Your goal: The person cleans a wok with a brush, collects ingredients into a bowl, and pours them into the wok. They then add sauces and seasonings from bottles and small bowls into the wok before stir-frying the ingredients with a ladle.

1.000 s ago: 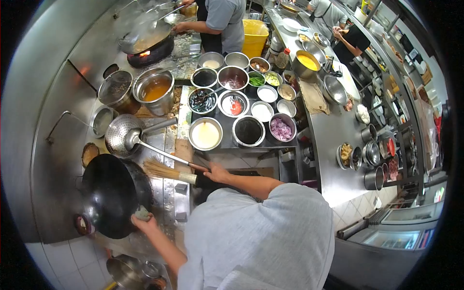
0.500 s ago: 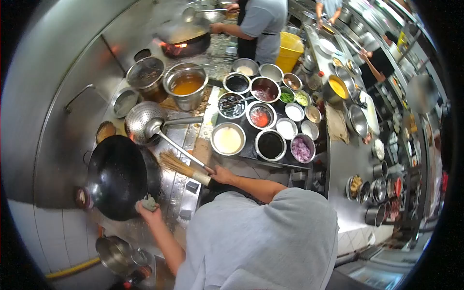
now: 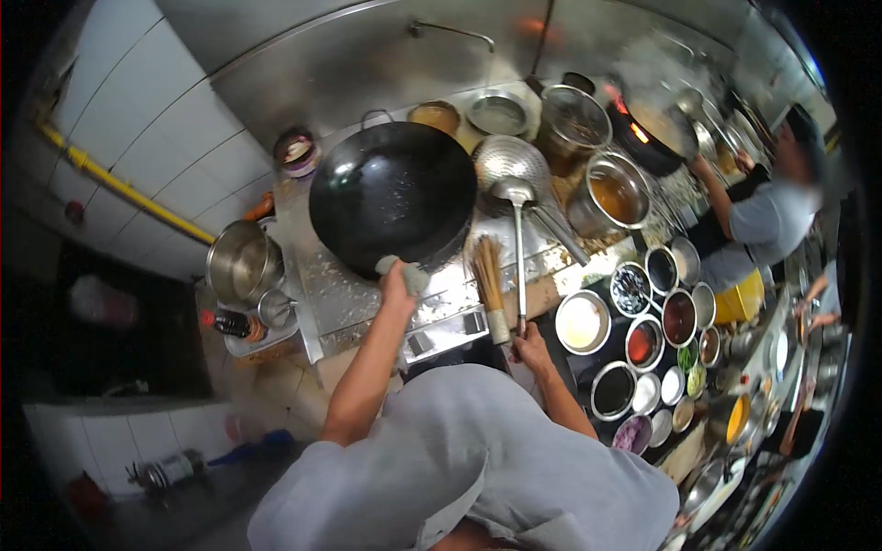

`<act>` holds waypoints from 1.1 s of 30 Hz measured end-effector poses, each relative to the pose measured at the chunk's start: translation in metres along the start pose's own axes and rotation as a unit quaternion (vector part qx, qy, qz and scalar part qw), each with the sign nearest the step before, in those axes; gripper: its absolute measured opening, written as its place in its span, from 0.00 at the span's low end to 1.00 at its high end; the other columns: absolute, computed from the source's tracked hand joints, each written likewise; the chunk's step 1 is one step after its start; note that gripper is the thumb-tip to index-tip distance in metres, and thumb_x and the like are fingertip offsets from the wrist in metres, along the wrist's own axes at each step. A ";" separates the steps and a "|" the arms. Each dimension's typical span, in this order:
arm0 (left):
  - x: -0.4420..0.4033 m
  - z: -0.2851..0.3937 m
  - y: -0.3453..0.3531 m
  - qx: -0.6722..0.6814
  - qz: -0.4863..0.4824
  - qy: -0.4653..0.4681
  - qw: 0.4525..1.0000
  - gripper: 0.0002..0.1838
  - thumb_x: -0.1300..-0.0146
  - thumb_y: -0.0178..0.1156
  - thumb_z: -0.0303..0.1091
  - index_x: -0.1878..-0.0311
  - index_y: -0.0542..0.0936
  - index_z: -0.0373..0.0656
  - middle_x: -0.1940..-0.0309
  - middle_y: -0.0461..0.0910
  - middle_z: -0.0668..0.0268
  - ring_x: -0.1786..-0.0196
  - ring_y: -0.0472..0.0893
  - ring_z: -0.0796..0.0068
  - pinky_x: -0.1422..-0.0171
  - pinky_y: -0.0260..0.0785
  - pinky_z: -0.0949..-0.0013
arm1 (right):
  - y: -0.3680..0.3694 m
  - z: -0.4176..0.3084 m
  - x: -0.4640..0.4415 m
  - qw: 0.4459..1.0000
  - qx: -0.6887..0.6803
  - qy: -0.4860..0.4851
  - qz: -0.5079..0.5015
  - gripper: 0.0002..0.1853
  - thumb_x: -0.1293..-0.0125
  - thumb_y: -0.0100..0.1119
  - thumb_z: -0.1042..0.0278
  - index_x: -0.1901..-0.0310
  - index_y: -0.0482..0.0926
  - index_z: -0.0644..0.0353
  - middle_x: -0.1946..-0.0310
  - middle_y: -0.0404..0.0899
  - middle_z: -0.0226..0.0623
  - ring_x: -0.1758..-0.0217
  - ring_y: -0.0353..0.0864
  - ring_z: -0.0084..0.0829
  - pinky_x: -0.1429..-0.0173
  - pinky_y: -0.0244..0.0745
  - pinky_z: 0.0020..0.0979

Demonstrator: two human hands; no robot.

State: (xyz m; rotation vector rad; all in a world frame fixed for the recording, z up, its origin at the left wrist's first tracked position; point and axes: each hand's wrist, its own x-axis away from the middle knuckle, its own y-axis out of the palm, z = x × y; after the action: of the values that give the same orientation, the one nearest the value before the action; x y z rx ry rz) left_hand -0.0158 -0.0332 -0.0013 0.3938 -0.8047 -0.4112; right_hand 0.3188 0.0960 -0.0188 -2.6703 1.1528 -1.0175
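Observation:
In the head view, my left hand is closed on a greyish cloth at the near rim of a large black wok. The wok's inside shows only a wet sheen. My right hand is wrapped round the handle end of a long metal ladle. The ladle's bowl rests over a round perforated strainer. Beside the ladle lies a bamboo wok brush, its bound handle close to my right hand; whether they touch I cannot tell.
Pots of sauces and chopped ingredients, including a pale liquid, crowd the right. A pot of amber liquid stands behind. A co-worker tends a flaming wok. At left are a steel pot and a bottle.
My view has swung to the left, so the wok now appears near the middle and the sauce pots farther right. Both hands keep their hold on the cloth and the ladle.

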 end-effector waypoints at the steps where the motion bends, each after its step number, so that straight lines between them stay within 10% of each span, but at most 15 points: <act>1: 0.009 0.001 0.007 0.033 0.016 0.014 0.999 0.09 0.39 0.59 0.43 0.63 0.74 0.50 0.72 0.76 0.66 0.74 0.77 0.67 0.75 0.63 0.62 | -0.002 0.000 -0.006 1.000 0.006 -0.006 -0.009 0.16 0.35 0.56 0.66 0.51 0.70 0.68 0.70 0.80 0.45 0.78 0.82 0.32 0.75 0.80 0.34; 3: 0.023 0.005 0.025 0.035 0.052 0.034 0.997 0.08 0.39 0.59 0.42 0.64 0.74 0.50 0.73 0.75 0.66 0.74 0.77 0.67 0.76 0.63 0.62 | -0.005 -0.003 -0.007 0.991 -0.123 0.043 -0.023 0.12 0.30 0.55 0.64 0.55 0.69 0.64 0.76 0.75 0.38 0.78 0.80 0.30 0.78 0.77 0.33; 11: 0.007 -0.001 0.012 0.026 0.052 0.026 0.998 0.12 0.40 0.62 0.42 0.57 0.74 0.49 0.69 0.77 0.67 0.72 0.78 0.67 0.75 0.63 0.60 | -0.005 -0.038 -0.003 0.994 0.047 -0.011 0.097 0.16 0.29 0.62 0.55 0.61 0.71 0.59 0.84 0.70 0.29 0.87 0.70 0.23 0.84 0.66 0.29; 16: 0.012 0.005 -0.006 0.066 -0.007 -0.029 0.997 0.15 0.35 0.61 0.48 0.53 0.73 0.52 0.63 0.78 0.67 0.61 0.81 0.67 0.71 0.66 0.61 | -0.005 -0.048 0.017 0.968 -0.251 -0.015 0.017 0.13 0.29 0.61 0.59 0.66 0.68 0.52 0.85 0.65 0.25 0.88 0.62 0.19 0.85 0.59 0.26; 21: 0.025 -0.004 -0.106 -0.126 0.007 0.079 0.989 0.25 0.34 0.62 0.44 0.40 0.75 0.39 0.47 0.79 0.58 0.47 0.80 0.61 0.41 0.74 0.58 | -0.027 -0.079 0.055 0.936 -0.342 -0.076 0.042 0.04 0.31 0.52 0.70 0.56 0.71 0.55 0.82 0.67 0.27 0.85 0.68 0.22 0.84 0.66 0.27; 27: 0.073 -0.035 -0.199 -0.583 0.098 0.096 0.801 0.38 0.40 0.60 0.38 0.29 0.63 0.26 0.33 0.70 0.40 0.30 0.69 0.46 0.25 0.59 0.56 | -0.092 -0.144 0.083 0.940 -0.272 -0.102 0.180 0.39 0.33 0.51 0.78 0.22 0.53 0.52 0.81 0.66 0.26 0.87 0.63 0.18 0.85 0.66 0.24; 33: 0.101 -0.056 -0.183 -0.685 0.198 0.009 0.701 0.41 0.44 0.59 0.42 0.31 0.62 0.23 0.32 0.65 0.34 0.27 0.62 0.39 0.22 0.52 0.50 | -0.119 -0.154 0.091 0.942 -0.273 -0.079 0.178 0.34 0.35 0.49 0.80 0.26 0.60 0.54 0.80 0.66 0.25 0.86 0.64 0.17 0.84 0.63 0.23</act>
State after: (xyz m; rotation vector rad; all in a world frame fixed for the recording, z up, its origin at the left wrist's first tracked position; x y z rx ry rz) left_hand 0.0521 -0.2287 -0.0646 -1.1759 -0.3544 -0.4881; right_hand 0.3478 0.1510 0.1868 -2.6704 2.0246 -0.4582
